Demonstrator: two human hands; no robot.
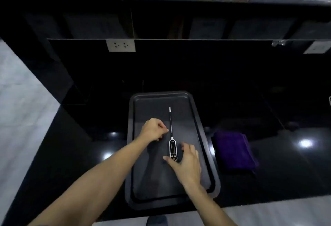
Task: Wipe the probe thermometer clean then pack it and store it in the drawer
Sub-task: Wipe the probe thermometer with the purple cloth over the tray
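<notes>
Surface: glossy black stone counter (71, 154) carrying a dark rectangular metal tray (143, 186); folded purple cloth (234, 151) just right of it.
Thermometer: black-and-white probe thermometer (173, 149) flat on tray, probe pointing away.
Left hand (153, 129): loosely curled, empty, beside probe.
Right hand (186, 163): fingers spread, touching thermometer's body, not gripping.

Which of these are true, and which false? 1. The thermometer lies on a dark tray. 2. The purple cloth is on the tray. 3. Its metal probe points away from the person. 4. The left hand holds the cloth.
1. True: the thermometer lies on the tray.
2. False: the purple cloth sits on the counter, right of the tray.
3. True.
4. False: the left hand is loosely curled beside the probe, away from the cloth.
</notes>
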